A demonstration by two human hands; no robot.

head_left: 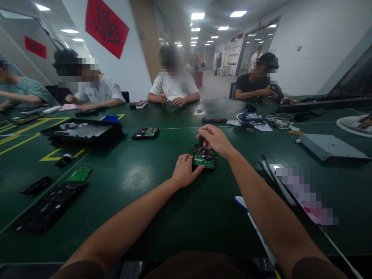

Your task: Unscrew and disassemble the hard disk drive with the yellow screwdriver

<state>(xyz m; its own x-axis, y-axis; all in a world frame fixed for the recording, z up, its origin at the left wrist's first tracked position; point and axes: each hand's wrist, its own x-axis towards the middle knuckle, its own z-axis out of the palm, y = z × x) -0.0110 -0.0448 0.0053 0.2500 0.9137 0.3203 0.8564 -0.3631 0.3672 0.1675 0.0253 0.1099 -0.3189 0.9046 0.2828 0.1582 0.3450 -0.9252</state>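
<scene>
A hard drive [200,161] with its green circuit board facing up lies on the green table in front of me. My left hand [185,170] holds it at the left side, the thumb along its near edge and the fingers bent beside it. Above the drive's far end is my right hand [215,140], its fingertips pinched around what looks like a short dark screwdriver [201,140], upright over the drive. The tool's tip cannot be made out. Beyond, to the left, lies another hard drive [145,133] with part of a green board showing.
On the left are a black tray [84,131], a loose green circuit board [79,174] and a black slotted panel [49,207]. A grey metal box [334,147], a bowl of cables [248,118] and a dark rod-like tool [214,120] lie right. Several people sit across the table.
</scene>
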